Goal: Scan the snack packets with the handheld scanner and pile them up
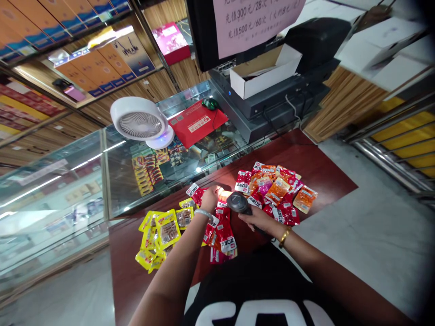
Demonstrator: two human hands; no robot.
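My right hand [260, 220] is wrapped round the handle of a dark barcode scanner [239, 202], its head pointing left. The scanner's light falls bright orange beside the fingers of my left hand [211, 198]. That hand is closed on a red snack packet [197, 194], part of which sticks out on its left side. Below the scanner lie several red packets [224, 230] with white ends. Yellow snack packets [169, 228] are heaped to the left. A mixed pile of red and orange packets [278, 190] spreads to the right of the scanner.
The packets lie on a dark red tabletop [326, 176] against a glass display counter [117, 176]. On the counter stand a white fan [139, 118], a red mat [190, 129] with a mouse [210, 104], and a white open box [251, 86] on dark equipment. A metal rack [394, 149] is at right.
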